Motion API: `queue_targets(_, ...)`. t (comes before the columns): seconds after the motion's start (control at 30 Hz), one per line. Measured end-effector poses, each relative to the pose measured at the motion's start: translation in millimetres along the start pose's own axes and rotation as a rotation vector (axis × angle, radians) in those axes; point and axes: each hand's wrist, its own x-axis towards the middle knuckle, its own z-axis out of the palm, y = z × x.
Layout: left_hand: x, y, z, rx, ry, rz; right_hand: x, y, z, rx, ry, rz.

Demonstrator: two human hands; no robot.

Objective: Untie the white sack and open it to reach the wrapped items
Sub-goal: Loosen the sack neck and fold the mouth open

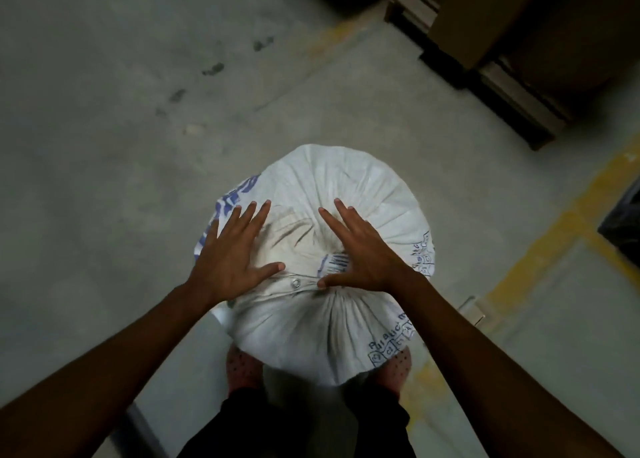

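The white sack (332,250) stands upright on the concrete floor (104,146), directly in front of the person's feet and roughly centred left to right in the view. Its long axis runs vertically, so the camera looks straight down on the closed top. Pleats radiate outward from a gathered point (332,284) on the near half of the top surface, where the mouth is cinched.

A flattened band of fabric carrying a metal eyelet (295,282) runs left from that point, lying roughly left to right.

The left hand (230,253) rests on the left part of the top with its fingers spread; its thumb tip lies just beside the eyelet. The right hand (363,253) is also spread, palm down, its heel over the gathered point and its thumb touching the near edge of the gather. Neither hand grips or pinches anything.

The right hand is the nearer one to the closure, which lies under its palm and thumb. The tie itself is not visible, so its type cannot be told. The sack's mouth points upward, towards the person.
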Motion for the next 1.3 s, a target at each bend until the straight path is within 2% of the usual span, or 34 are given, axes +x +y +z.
queue_targets(0.23, -29, -46, 14, -0.107, -0.080, -0.105, 47, -41, 25, -0.129, -0.120, -0.123)
queue_targets(0.43, -35, -67, 16, -0.138, -0.137, -0.088, 85, -57, 22, -0.302, -0.251, -0.271)
queue_targets(0.57, -32, -67, 10, -0.164, -0.130, -0.073, 78, -54, 6, -0.360, -0.203, -0.392)
queue_targets(0.8, -28, -61, 3, -0.211, -0.093, 0.017, 59, -48, -4, -0.484, -0.273, -0.516)
queue_targets(1.0, -23, -59, 3, -0.239, -0.093, 0.063, 52, -54, -1, -0.504, -0.401, -0.435)
queue_targets(1.17, -19, -51, 0, -0.268, -0.084, 0.078, 45, -60, -4, -0.653, -0.308, -0.588)
queue_targets(1.3, -21, -46, -1, -0.326, -0.029, 0.150, 36, -51, 3, -0.683, -0.477, -0.639)
